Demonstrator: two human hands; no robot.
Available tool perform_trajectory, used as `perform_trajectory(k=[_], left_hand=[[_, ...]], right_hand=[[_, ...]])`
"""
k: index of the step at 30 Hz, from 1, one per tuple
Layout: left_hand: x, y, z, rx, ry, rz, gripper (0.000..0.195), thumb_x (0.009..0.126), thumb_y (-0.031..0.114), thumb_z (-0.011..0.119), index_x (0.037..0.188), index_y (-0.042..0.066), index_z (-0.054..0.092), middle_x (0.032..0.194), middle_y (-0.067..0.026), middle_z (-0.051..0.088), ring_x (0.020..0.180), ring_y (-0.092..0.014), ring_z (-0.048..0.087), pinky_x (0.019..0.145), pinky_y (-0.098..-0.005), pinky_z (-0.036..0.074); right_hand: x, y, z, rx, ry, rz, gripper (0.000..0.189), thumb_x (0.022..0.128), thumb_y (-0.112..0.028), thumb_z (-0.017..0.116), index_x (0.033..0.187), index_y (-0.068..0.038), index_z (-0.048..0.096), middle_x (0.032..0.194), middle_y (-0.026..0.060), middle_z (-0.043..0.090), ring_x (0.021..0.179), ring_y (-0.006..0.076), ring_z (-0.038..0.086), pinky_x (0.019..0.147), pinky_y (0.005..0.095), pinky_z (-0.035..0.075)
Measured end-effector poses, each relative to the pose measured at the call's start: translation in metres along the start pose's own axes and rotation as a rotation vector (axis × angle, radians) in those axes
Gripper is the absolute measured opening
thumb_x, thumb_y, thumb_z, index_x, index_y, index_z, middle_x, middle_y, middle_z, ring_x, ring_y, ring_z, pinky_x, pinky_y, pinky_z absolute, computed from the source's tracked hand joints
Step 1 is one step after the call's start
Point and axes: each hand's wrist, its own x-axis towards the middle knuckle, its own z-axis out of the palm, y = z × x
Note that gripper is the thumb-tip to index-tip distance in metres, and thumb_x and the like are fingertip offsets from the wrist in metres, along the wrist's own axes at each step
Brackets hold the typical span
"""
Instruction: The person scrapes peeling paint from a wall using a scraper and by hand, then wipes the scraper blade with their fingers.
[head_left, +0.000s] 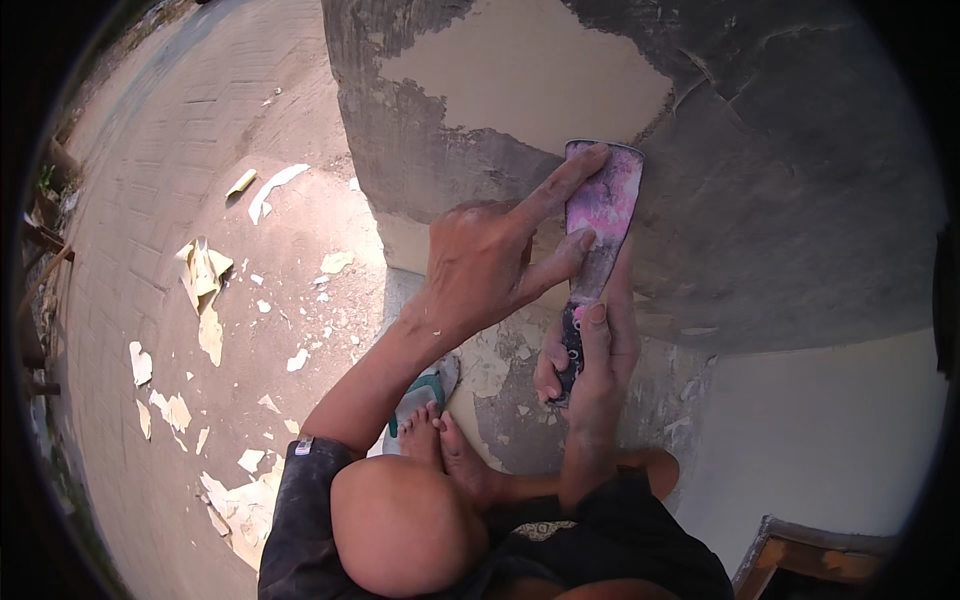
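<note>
A putty knife (606, 199) with a wide metal blade, smeared pink and purple, has its edge at the wall (750, 195). My right hand (600, 352) is closed around its dark handle. With its index finger and thumb, my left hand (480, 262) presses on the face of the blade; its other fingers are curled. Just above the blade edge lies a pale patch (540, 75) with a ragged border, surrounded by dark grey wall surface.
Peeled paint flakes (202, 274) lie scattered over the paved ground (127, 247) at left. My bare feet and a flip-flop (427, 394) are below my hands, near the wall's base. A wooden frame (817, 551) stands at lower right, beside a pale wall (810, 435).
</note>
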Motion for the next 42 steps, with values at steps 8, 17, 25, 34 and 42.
perform_trajectory(k=[8, 17, 25, 34, 42], left_hand=[[0.002, -0.002, 0.001, -0.006, 0.003, 0.006, 0.061, 0.086, 0.031, 0.066, 0.142, 0.018, 0.046, 0.060, -0.0070, 0.063, 0.054, -0.019, 0.065, 0.057, -0.0319, 0.050], [0.005, -0.004, 0.008, -0.031, 0.193, 0.105, 0.066, 0.086, 0.037, 0.066, 0.145, 0.025, 0.041, 0.049, -0.0040, 0.053, 0.042, -0.019, 0.056, 0.046, -0.0318, 0.045], [-0.040, -0.015, 0.019, -0.025, -0.050, -0.035, 0.066, 0.083, 0.026, 0.069, 0.144, 0.018, 0.044, 0.071, -0.0075, 0.066, 0.065, -0.021, 0.068, 0.058, -0.0334, 0.052], [-0.029, -0.024, 0.019, -0.005, 0.023, 0.011, 0.079, 0.082, 0.048, 0.067, 0.149, 0.020, 0.034, 0.079, -0.0138, 0.065, 0.063, -0.028, 0.066, 0.058, -0.0365, 0.052], [-0.022, -0.013, -0.001, -0.067, -0.087, -0.091, 0.084, 0.076, 0.043, 0.071, 0.148, 0.017, 0.036, 0.068, -0.0064, 0.064, 0.064, -0.021, 0.068, 0.061, -0.0340, 0.053]], right_hand=[[0.001, 0.005, -0.006, 0.013, -0.019, 0.004, 0.056, 0.103, -0.017, 0.038, 0.152, -0.002, 0.016, 0.065, -0.0004, 0.046, 0.048, 0.0038, 0.040, 0.039, 0.0202, 0.037], [0.019, 0.000, -0.008, 0.035, -0.081, -0.070, 0.054, 0.103, -0.018, 0.039, 0.151, -0.003, 0.019, 0.072, 0.0015, 0.050, 0.049, 0.0027, 0.040, 0.038, 0.0197, 0.037], [-0.014, 0.038, -0.021, 0.013, -0.045, 0.053, 0.055, 0.103, -0.017, 0.036, 0.153, -0.005, 0.014, 0.100, 0.0092, 0.057, 0.050, 0.0032, 0.040, 0.039, 0.0187, 0.039], [-0.005, 0.030, -0.017, 0.016, -0.106, 0.092, 0.055, 0.104, -0.017, 0.035, 0.153, -0.008, 0.014, 0.072, -0.0006, 0.046, 0.050, 0.0025, 0.038, 0.039, 0.0180, 0.036], [-0.005, 0.014, -0.006, 0.164, -0.112, 0.162, 0.055, 0.104, -0.016, 0.034, 0.154, -0.010, 0.012, 0.074, -0.0002, 0.046, 0.051, 0.0026, 0.036, 0.039, 0.0185, 0.036]])
